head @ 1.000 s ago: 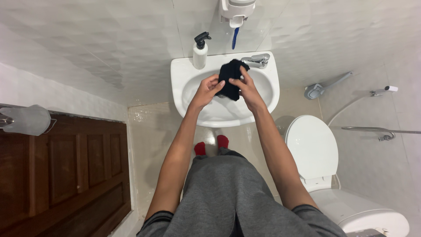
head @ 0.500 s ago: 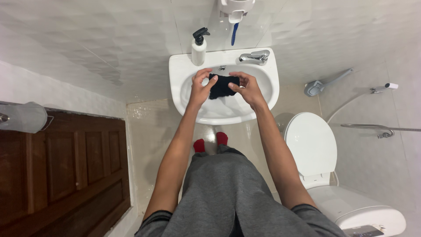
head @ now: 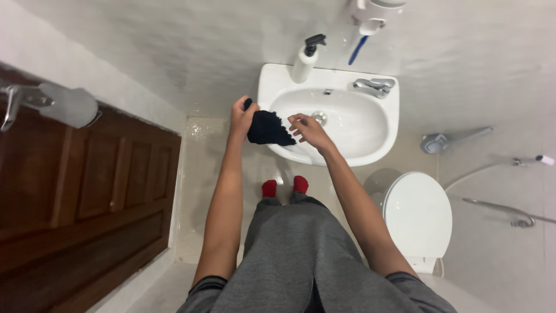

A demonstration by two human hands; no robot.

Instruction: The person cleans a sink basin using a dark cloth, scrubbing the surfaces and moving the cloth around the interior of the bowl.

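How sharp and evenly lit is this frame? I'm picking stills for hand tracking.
Head view: soft, even light with faint glare on the wet sink and floor; wide-angle bending at the door edge; slight motion blur on the right hand; the black cloth in the left hand shows little detail.

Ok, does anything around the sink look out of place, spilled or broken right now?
Nothing stands out. The left hand grips a bunched dark cloth at the sink's left rim, and the right hand is open beside it. The soap pump bottle stands upright, the tap looks intact, and no spill shows.
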